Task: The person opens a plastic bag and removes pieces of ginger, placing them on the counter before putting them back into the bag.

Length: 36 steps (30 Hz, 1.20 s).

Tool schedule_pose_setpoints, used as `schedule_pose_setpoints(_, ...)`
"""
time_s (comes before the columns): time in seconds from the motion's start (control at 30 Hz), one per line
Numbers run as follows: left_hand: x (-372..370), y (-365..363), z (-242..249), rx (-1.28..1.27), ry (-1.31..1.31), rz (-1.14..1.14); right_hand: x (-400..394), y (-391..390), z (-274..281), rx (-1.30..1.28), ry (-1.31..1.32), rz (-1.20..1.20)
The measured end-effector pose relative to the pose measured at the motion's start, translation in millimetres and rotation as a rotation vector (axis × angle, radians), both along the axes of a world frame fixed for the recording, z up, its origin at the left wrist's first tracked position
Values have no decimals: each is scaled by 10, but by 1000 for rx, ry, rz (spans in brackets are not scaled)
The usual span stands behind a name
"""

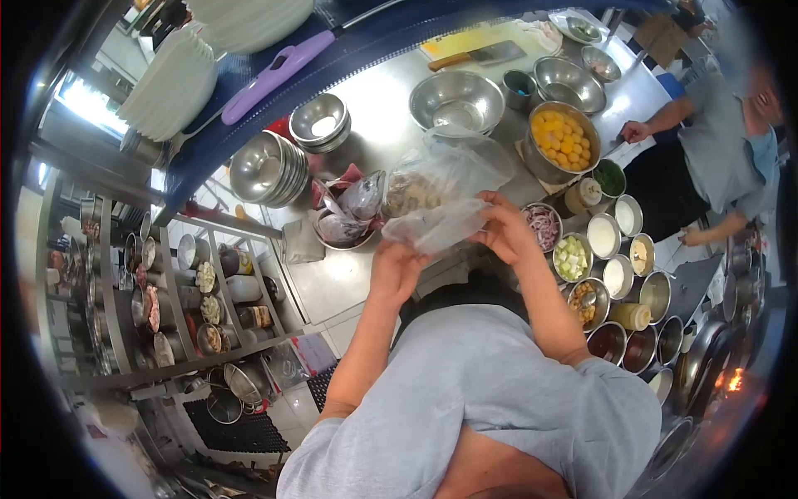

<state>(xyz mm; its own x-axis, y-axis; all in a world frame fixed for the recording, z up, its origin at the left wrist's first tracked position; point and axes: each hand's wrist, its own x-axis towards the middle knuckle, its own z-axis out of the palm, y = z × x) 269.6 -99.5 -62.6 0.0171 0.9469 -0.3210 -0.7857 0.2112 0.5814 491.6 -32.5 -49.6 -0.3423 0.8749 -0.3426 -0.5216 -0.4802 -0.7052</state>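
Note:
A clear plastic bag (pixel 436 229) is stretched between my two hands at the front edge of the steel counter. My left hand (pixel 397 268) pinches its near left edge. At the right edge, the fingers of my right hand (pixel 507 226) are closed on the plastic. Behind the near edge, brownish food pieces (pixel 411 193) show, partly covered by the crumpled film. Just left of them, fish heads (pixel 363 198) fill a metal bowl whose rim shows below. Sliced red onion (pixel 542 224) sits in a container beside my right hand.
Stacked steel bowls (pixel 268 169) stand at the left. Toward the back are a large metal bowl (pixel 456 101), a knife (pixel 490 55) and a pot of egg yolks (pixel 561 140). Several ingredient containers line the right, near another person (pixel 715 150). A flame (pixel 735 380) burns lower right.

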Motion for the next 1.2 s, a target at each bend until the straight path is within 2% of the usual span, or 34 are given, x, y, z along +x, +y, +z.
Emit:
schedule_pose_setpoints(0.03,22,-44,-17,10,-1,-74,-24,-10,33,-88,207,-5)
schedule_pose_setpoints(0.1,14,-135,-79,21,1,-156,-98,-41,-27,-86,222,-16)
schedule_pose_setpoints(0.2,-113,-196,-206,-22,-141,-279,-97,-108,-273,-99,260,-27)
schedule_pose_setpoints(0.27,-152,-181,-229,-137,-179,-137,-47,-150,-359,-112,280,-20)
schedule_pose_setpoints(0.37,-152,-133,-361,-100,-297,-15,-35,-214,-386,-148,349,18)
schedule_pose_setpoints(0.43,-4,-120,-398,-112,-303,-22,-47,-268,-394,519,-726,330)
schedule_pose_setpoints(0.47,45,-114,-376,-125,-303,-36,-66,-242,-387,521,-726,333)
schedule_pose_setpoints(0.53,46,-125,-273,-169,-242,-8,-92,-133,-366,559,-1211,553)
schedule_pose_setpoints(0.57,47,-119,-227,-211,-182,20,-67,-67,-443,556,-1214,546)
schedule_pose_setpoints(0.6,5,-106,-231,-210,-182,13,-41,15,-589,204,-895,329)
schedule_pose_setpoints(0.63,-66,-94,-253,-150,545,-211,-14,93,-723,-129,-559,114)
schedule_pose_setpoints(0.67,-123,-96,-294,-69,1272,-431,-22,151,-786,-132,-560,111)
schedule_pose_setpoints(0.7,-147,-77,-388,-71,1269,-436,-59,194,-820,-148,-293,79)
schedule_pose_setpoints(0.73,-168,-3,-534,-192,1175,-476,-103,241,-846,-160,-27,49)
schedule_pose_setpoints(0.77,-203,86,-682,-310,1079,-511,-193,247,-667,-139,6,42)
schedule_pose_setpoints(0.8,-266,157,-855,-315,1075,-512,-219,281,-637,-144,4,45)
schedule_pose_setpoints(0.87,-372,298,-1105,-278,213,53,-248,362,-606,-81,77,-49)
schedule_pose_setpoints(0.9,-303,310,-907,-264,165,113,-220,391,-685,-81,75,-43)
schedule_pose_setpoints(0.97,-253,281,-903,-237,150,69,-82,429,-868,256,-925,163)
schedule_pose_setpoints(1.07,-170,191,-950,-211,152,-8,86,408,-959,278,-995,196)
schedule_pose_setpoints(1.1,-126,169,-912,-200,169,-44,82,395,-837,271,-996,203)
schedule_pose_setpoints(1.17,11,118,-672,-255,214,1,168,437,-423,586,-1217,124)
schedule_pose_setpoints(1.2,84,144,-564,-296,264,38,142,486,-38,687,-1166,121)
